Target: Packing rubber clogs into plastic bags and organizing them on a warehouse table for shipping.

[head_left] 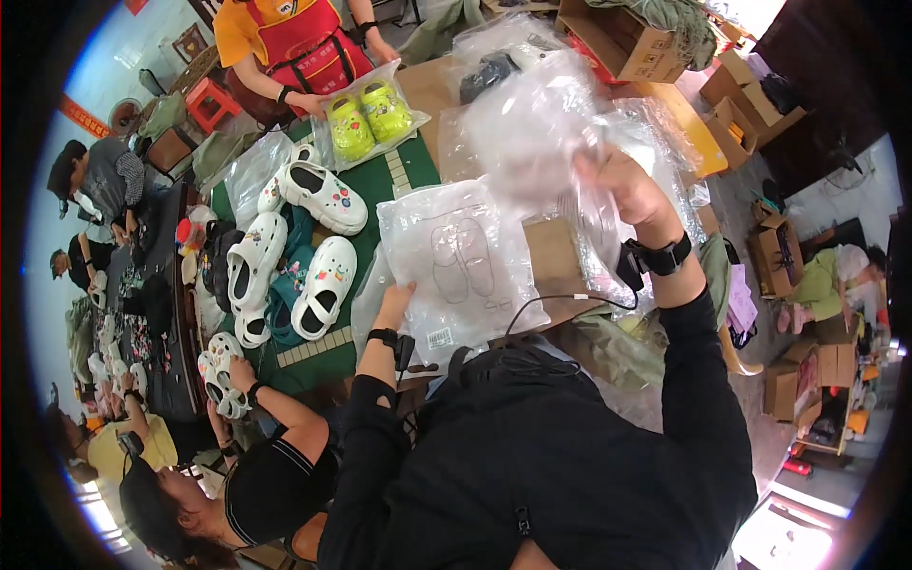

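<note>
In front of me lies a frosted plastic bag (pixel 465 261) printed with a pair of shoe outlines. My left hand (pixel 395 306) pinches its left edge. Raised at the right, my right hand (pixel 635 195) is closed on a clear plastic bag (pixel 541 128), which is smeared by motion; its fingertips are partly hidden by the film. Left of the printed bag are several white clogs (pixel 325 287) with colourful charms, with teal clogs (pixel 296 256) among them. Across the table, a person in a red apron holds a bag of lime-green clogs (pixel 370 119).
More clear bags (pixel 646 142) are heaped beyond my right hand. A cardboard box (pixel 622 43) stands at the far right of the table. At my left, a co-worker's hand (pixel 242 373) holds white clogs (pixel 220 366). A black cable (pixel 570 297) crosses before me. Cartons (pixel 774 252) stand at right.
</note>
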`<state>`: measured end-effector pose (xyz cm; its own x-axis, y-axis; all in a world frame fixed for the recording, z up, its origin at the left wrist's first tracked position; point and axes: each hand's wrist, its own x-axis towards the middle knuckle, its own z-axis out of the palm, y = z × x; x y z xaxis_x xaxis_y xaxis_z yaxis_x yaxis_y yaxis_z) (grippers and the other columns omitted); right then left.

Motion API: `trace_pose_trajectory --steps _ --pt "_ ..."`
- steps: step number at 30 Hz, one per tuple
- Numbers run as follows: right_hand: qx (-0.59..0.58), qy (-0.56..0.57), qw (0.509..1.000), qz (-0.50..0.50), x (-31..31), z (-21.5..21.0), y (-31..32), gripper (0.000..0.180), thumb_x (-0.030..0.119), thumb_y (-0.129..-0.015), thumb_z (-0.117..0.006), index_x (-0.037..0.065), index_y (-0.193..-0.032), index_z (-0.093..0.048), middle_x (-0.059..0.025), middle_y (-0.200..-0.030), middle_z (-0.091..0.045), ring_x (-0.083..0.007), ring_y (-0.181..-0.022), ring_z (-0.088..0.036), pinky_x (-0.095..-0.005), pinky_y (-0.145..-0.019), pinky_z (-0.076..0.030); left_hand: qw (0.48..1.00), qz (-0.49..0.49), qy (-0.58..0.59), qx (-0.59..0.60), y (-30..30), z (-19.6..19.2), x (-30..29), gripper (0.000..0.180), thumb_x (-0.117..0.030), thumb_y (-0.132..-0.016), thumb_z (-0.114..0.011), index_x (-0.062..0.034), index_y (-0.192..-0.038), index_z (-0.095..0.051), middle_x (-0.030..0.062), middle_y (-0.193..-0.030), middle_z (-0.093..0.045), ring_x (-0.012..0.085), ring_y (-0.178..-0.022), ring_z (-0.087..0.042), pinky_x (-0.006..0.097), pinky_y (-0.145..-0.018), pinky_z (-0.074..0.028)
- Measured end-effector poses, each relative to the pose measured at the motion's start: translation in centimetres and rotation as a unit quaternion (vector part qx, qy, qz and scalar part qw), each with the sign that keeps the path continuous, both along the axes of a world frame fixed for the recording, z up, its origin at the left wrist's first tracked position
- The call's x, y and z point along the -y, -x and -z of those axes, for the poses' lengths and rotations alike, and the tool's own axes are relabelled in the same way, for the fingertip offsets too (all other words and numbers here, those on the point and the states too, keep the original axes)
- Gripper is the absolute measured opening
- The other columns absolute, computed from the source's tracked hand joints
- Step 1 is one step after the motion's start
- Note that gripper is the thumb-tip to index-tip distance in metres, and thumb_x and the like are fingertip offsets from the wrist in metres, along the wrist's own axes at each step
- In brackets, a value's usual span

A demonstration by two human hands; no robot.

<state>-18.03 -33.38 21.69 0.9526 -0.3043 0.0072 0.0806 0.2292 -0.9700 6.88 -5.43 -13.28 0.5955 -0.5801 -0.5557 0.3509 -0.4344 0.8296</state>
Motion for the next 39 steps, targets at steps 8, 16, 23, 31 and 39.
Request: trace_pose_trajectory --steps 8,16,23,31,39 --pt "-0.163 0.223 0.882 -0.383 1.3 0.0 -4.0 0.031 0.02 -0.088 -0.055 -0.004 -0.108 -0.054 -0.0033 -0.096 -0.06 -0.01 -0.089 -0.05 -0.0258 -0.081 -0.041 0.943 -0.075 0.082 0.315 1.2 -7.9 1.6 0.067 -0.022 -0.081 -0.062 0.0007 -0.133 -0.026 0.0166 -0.117 -0.045 0.0256 -0.112 -0.043 0.034 -0.096 -0.033" --pt "-0.238 0.211 0.882 -0.348 6.8 8.5 -13.3 0.031 0.025 -0.085 -0.057 -0.001 -0.103 -0.056 -0.004 -0.085 -0.061 -0.0147 -0.08 -0.053 -0.0282 -0.074 -0.042 0.868 0.224 0.153 0.415 4.7 -13.8 4.4 0.05 -0.017 -0.083 -0.058 0.0012 -0.125 -0.04 0.0124 -0.106 -0.057 0.0202 -0.099 -0.053 0.03 -0.087 -0.04" --pt "-0.315 0.525 0.785 0.1 11.6 16.8 -14.6 0.043 0.03 -0.073 -0.061 0.004 -0.106 -0.055 -0.0179 -0.102 -0.06 -0.0302 -0.096 -0.056 -0.0365 -0.079 -0.044 0.991 0.008 -0.018 0.13 3.3 -4.2 0.1 0.024 -0.009 -0.083 -0.055 0.0003 -0.104 -0.053 0.0084 -0.083 -0.062 0.0163 -0.076 -0.059 0.03 -0.067 -0.046" --pt "-0.636 0.254 0.668 0.291 15.2 31.8 -7.5 0.069 0.045 -0.075 -0.057 0.002 -0.126 -0.038 -0.0152 -0.133 -0.037 -0.0322 -0.122 -0.037 -0.0432 -0.097 -0.034 0.937 -0.015 -0.092 0.337 4.4 -2.0 -1.4 0.038 -0.016 -0.08 -0.058 -0.0008 -0.113 -0.05 0.0197 -0.092 -0.062 0.0349 -0.089 -0.058 0.039 -0.079 -0.044" --pt "-0.488 0.295 0.746 0.344 15.6 36.0 -7.7 0.04 0.028 -0.082 -0.048 -0.002 -0.109 -0.049 -0.0231 -0.108 -0.055 -0.0378 -0.103 -0.051 -0.0433 -0.085 -0.041 0.887 0.093 -0.251 0.376 5.2 -6.9 1.7 0.071 -0.027 -0.073 -0.067 -0.0084 -0.132 -0.031 0.0208 -0.113 -0.049 0.0376 -0.099 -0.052 0.043 -0.08 -0.044"
